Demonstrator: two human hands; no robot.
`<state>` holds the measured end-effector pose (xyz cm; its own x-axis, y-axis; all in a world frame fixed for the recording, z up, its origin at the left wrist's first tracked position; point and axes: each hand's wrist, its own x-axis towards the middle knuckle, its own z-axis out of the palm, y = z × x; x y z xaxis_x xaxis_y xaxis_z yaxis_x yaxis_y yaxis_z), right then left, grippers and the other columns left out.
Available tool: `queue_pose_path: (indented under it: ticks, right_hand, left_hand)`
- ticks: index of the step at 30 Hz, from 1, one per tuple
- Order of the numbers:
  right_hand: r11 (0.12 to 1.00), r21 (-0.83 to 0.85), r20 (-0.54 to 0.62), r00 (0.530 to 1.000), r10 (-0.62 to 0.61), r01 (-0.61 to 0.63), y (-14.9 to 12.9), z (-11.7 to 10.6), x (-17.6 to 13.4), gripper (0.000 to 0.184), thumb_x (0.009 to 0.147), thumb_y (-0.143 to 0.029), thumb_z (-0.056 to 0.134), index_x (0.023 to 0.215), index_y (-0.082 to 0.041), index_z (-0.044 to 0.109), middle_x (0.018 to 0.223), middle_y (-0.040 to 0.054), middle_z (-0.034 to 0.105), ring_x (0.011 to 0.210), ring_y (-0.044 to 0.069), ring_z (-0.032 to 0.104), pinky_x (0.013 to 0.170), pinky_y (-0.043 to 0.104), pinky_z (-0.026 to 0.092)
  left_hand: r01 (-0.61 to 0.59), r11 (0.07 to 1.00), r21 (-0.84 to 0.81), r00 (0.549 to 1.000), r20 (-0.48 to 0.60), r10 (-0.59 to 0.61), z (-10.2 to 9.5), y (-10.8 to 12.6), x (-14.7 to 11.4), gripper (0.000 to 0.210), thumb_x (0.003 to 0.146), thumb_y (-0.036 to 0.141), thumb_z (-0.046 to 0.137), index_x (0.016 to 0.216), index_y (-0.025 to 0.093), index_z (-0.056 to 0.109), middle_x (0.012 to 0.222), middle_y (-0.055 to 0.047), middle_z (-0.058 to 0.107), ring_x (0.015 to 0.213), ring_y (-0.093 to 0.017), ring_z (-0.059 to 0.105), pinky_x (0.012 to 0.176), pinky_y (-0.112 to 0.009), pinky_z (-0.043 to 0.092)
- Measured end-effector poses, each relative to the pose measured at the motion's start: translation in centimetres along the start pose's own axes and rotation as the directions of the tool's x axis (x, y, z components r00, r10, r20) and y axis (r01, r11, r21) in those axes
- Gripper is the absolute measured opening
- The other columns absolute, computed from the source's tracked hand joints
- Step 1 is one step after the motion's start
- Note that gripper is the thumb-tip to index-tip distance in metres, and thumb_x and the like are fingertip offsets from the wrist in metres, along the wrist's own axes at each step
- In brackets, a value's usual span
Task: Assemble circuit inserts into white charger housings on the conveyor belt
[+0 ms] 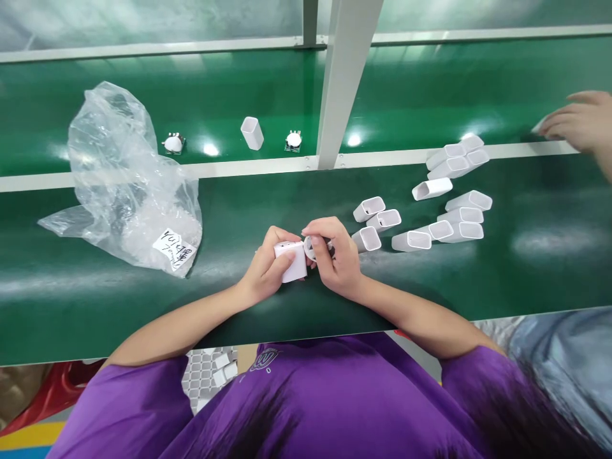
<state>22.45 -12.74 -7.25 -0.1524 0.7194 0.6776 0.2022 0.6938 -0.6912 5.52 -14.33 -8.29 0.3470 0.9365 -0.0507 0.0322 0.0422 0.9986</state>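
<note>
Over the near edge of the green bench, my left hand (268, 264) grips a white plastic housing (292, 262), thumb across its face. Small dark holes show near the housing's upper end. Right beside it, my right hand (337, 258) pinches a small round white part (310, 247) with dark bits on it, close against the housing's right end. My fingers hide much of this part, so I cannot tell whether it touches the housing. Several hollow white housings (370, 209) lie just right of my right hand.
A clear plastic bag (138, 191) with a handwritten label lies at left. On the green conveyor (210, 115) are one white housing (252, 132) and two small circuit assemblies (173, 143). A white post (347, 83) rises centrally. At far right, another person's hand (583, 121) reaches over the conveyor.
</note>
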Motion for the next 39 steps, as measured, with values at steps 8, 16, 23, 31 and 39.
queue_pose_path:
  ticks: [8, 16, 23, 31, 39]
  right_hand:
    - [0.972, -0.157, 0.154, 0.976, -0.152, 0.176, 0.1, -0.4, -1.1, 0.023, 0.100, -0.008, 0.040, 0.108, -0.023, 0.056, 0.101, 0.0036, 0.057, 0.080, 0.009, 0.063, 0.062, 0.017, 0.054]
    - [0.998, -0.047, 0.081, 0.996, 0.032, -0.029, 1.1, -0.1, -0.6, 0.020, 0.103, -0.014, 0.040, 0.112, -0.023, 0.056, 0.102, 0.0037, 0.060, 0.078, 0.010, 0.064, 0.063, 0.019, 0.056]
    - [0.816, 0.332, 0.116, 0.879, 0.463, -0.474, 2.3, 0.5, -1.4, 0.022, 0.105, -0.039, 0.043, 0.119, -0.023, 0.050, 0.104, 0.0024, 0.058, 0.056, 0.004, 0.060, 0.049, 0.018, 0.054]
    - [0.763, 0.316, 0.279, 0.824, 0.493, -0.564, 3.3, 1.1, -2.0, 0.024, 0.102, -0.038, 0.043, 0.120, -0.023, 0.051, 0.105, 0.0029, 0.058, 0.053, 0.004, 0.059, 0.046, 0.017, 0.051]
    - [0.804, 0.250, 0.331, 0.827, 0.454, -0.540, 3.6, 0.9, -1.8, 0.022, 0.101, -0.025, 0.038, 0.119, -0.020, 0.051, 0.105, 0.0031, 0.058, 0.052, 0.003, 0.056, 0.050, 0.018, 0.049]
  left_hand:
    - [-0.262, 0.841, 0.473, 0.949, -0.029, 0.313, -0.7, -0.2, -0.3, 0.024, 0.089, 0.043, 0.055, 0.100, 0.022, 0.050, 0.085, -0.003, 0.071, 0.064, -0.016, 0.067, 0.058, -0.029, 0.050]
    - [-0.137, 0.780, 0.610, 0.986, 0.008, 0.167, -1.7, 0.7, 1.4, 0.032, 0.084, 0.038, 0.058, 0.108, 0.021, 0.048, 0.092, -0.004, 0.072, 0.066, -0.018, 0.070, 0.060, -0.028, 0.053]
    - [-0.295, 0.739, 0.606, 0.913, -0.051, 0.405, -3.6, 3.0, 2.8, 0.052, 0.083, 0.037, 0.074, 0.123, 0.022, 0.044, 0.125, -0.013, 0.069, 0.116, -0.023, 0.068, 0.096, -0.037, 0.056]
    - [0.075, 0.698, 0.712, 0.955, -0.253, 0.155, -5.7, 6.1, 9.2, 0.034, 0.087, 0.043, 0.060, 0.109, 0.018, 0.065, 0.097, -0.006, 0.075, 0.080, -0.019, 0.069, 0.075, -0.029, 0.054]
    - [0.429, 0.712, 0.556, 0.897, -0.352, -0.266, -9.4, 6.9, 23.1, 0.014, 0.082, 0.026, 0.065, 0.072, 0.017, 0.061, 0.061, -0.002, 0.059, 0.058, -0.014, 0.056, 0.062, -0.028, 0.048]
